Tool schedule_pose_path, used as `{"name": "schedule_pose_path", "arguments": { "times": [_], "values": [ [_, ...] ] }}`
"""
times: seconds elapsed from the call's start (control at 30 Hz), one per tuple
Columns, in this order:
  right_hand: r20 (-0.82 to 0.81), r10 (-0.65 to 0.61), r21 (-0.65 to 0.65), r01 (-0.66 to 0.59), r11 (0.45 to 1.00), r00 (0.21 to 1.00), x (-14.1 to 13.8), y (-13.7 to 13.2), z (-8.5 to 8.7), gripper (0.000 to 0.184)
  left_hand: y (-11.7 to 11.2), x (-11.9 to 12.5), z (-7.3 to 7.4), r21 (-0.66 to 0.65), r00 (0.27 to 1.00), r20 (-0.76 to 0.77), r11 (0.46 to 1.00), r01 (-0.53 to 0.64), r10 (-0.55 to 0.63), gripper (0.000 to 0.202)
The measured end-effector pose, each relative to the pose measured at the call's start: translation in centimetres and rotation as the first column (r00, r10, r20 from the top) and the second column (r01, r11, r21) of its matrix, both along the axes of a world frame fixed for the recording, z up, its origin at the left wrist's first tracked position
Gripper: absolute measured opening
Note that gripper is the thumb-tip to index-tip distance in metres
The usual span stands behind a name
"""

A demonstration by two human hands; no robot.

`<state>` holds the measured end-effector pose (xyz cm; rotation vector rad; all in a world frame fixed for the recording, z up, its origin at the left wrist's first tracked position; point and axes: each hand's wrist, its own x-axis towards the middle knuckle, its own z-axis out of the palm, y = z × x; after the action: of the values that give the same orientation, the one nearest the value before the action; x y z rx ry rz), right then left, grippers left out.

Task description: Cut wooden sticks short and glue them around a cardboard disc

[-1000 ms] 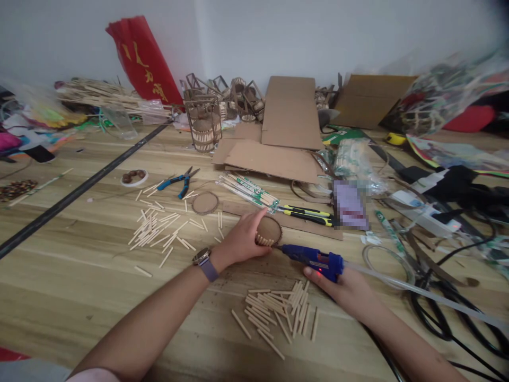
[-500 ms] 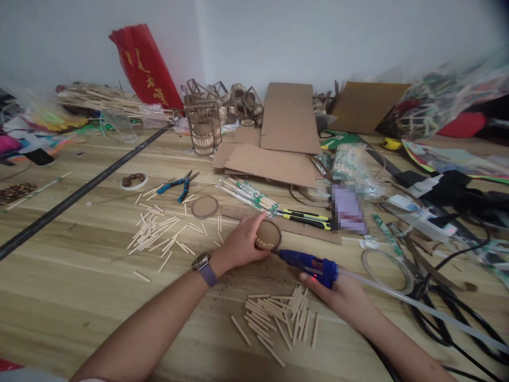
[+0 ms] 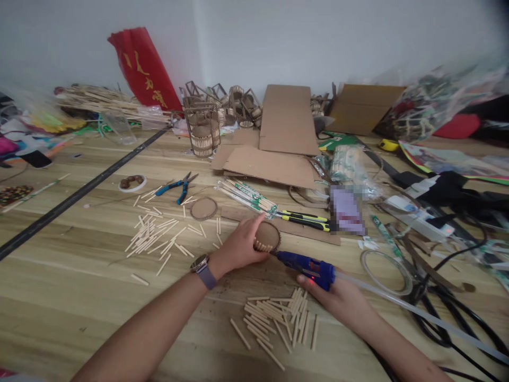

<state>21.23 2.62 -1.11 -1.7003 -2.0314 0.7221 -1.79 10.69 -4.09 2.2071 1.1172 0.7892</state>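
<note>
Between the thumb and fingers of my left hand [image 3: 243,245] is a round cardboard disc [image 3: 268,234] with a dark rim; a short row of wooden stick pieces stands along its near edge. My right hand [image 3: 338,294] is wrapped round a blue hot glue gun [image 3: 308,268], its nozzle at the disc's near right edge. A long clear glue stick [image 3: 382,289] runs out of the gun's back, and a red light glows on its side. A pile of cut wooden sticks [image 3: 274,315] lies just below the hands. More cut sticks [image 3: 153,231] are scattered to the left.
Beyond the hands lie a second disc [image 3: 204,208], blue-handled pliers [image 3: 175,188], packaged sticks [image 3: 246,196] and yellow-black cutters [image 3: 304,218]. Cardboard sheets [image 3: 274,164] and small finished baskets [image 3: 202,138] stand farther back. A tape roll [image 3: 386,271] and black cables [image 3: 441,313] are at right.
Both hands, the disc and the glue gun keep nearly the same places. The gun appears slightly farther left, and the whole view has shifted a little.
</note>
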Motion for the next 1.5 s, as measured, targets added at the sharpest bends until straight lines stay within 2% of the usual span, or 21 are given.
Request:
{"name": "schedule_pose_path", "arguments": {
  "times": [0.2, 0.47, 0.73, 1.5],
  "values": [
    [-0.029, 0.002, 0.026, -0.002, 1.000, 1.000, 0.02, 0.06, -0.23, 0.039, 0.02, 0.00, -0.01, 0.001, 1.000, 0.006, 1.000, 0.000, 0.000, 0.094],
    [0.018, 0.005, 0.019, -0.005, 1.000, 1.000, -0.05, -0.05, -0.26, 0.047, 0.04, 0.03, -0.04, 0.012, 1.000, 0.001, 1.000, 0.005, -0.005, 0.094],
    [0.002, 0.015, -0.004, -0.015, 1.000, 1.000, -0.09, -0.08, -0.41, 0.047, 0.02, -0.02, 0.05, 0.007, 1.000, -0.019, 1.000, 0.004, -0.004, 0.094],
    [0.034, 0.026, 0.094, -0.029, 0.995, 0.999, -0.16, -0.01, -0.52, 0.044, -0.04, 0.03, 0.08, 0.013, 1.000, 0.005, 1.000, 0.012, -0.013, 0.092]
  ]
}}
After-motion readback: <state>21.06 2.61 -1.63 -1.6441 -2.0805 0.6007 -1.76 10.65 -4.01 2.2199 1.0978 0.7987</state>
